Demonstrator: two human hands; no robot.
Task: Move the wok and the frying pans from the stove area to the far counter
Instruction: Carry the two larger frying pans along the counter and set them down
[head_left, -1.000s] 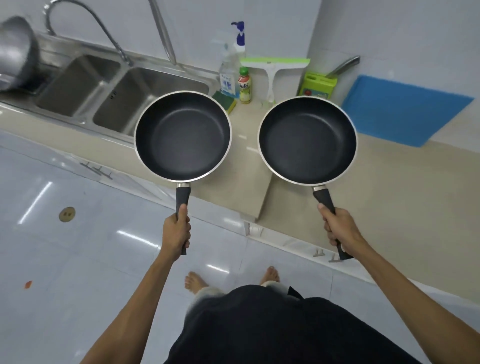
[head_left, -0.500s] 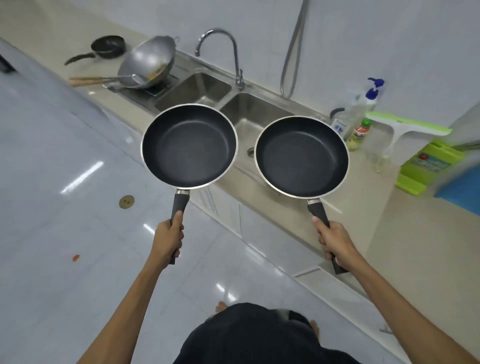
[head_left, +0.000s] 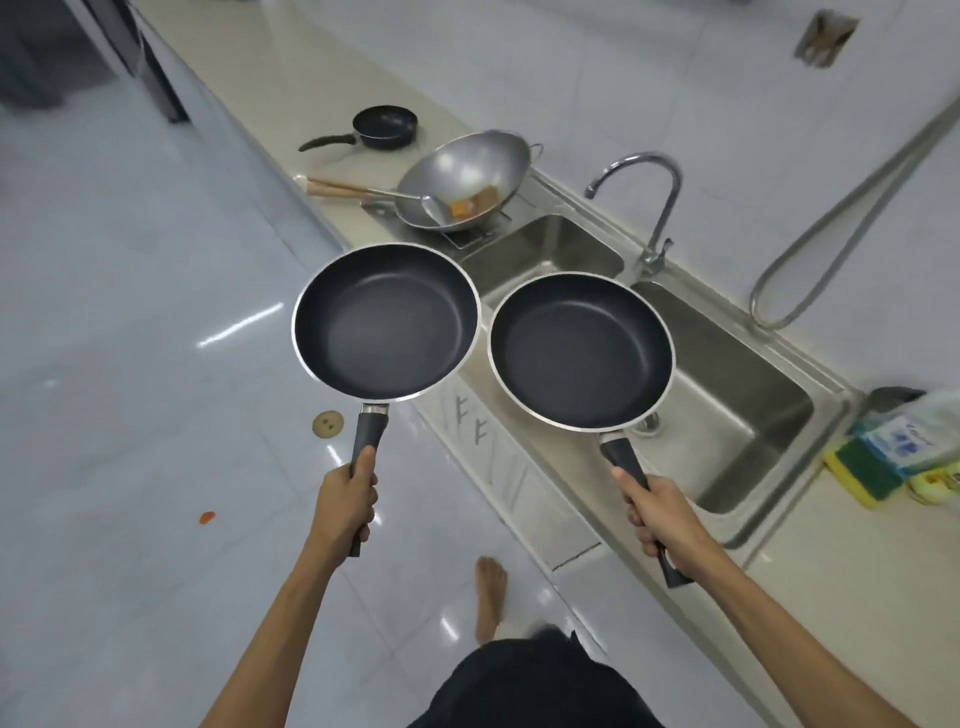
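My left hand (head_left: 347, 503) grips the handle of a black frying pan (head_left: 385, 323), held level over the floor beside the counter edge. In my right hand (head_left: 658, 519) is the handle of a second black frying pan (head_left: 581, 351), which hangs over the sink. Both pans are empty. Farther along the counter a steel wok (head_left: 470, 174) sits tilted on the stove with brown food scraps and a wooden-handled spatula (head_left: 363, 193) in it. Beyond the wok a small black pan (head_left: 384, 127) rests on the counter.
A double steel sink (head_left: 727, 410) with a curved tap (head_left: 655, 208) lies below the right pan. Sponges and a packet (head_left: 893, 457) sit at the right. A hose (head_left: 831, 228) hangs on the tiled wall. The beige counter (head_left: 291, 98) runs away to the upper left. My bare foot (head_left: 491, 597) is on the glossy floor.
The view has swung left along the counter: the blue mat and the soap bottles have left the frame, and the wok and small pan have come nearer. Both hands keep their pans.
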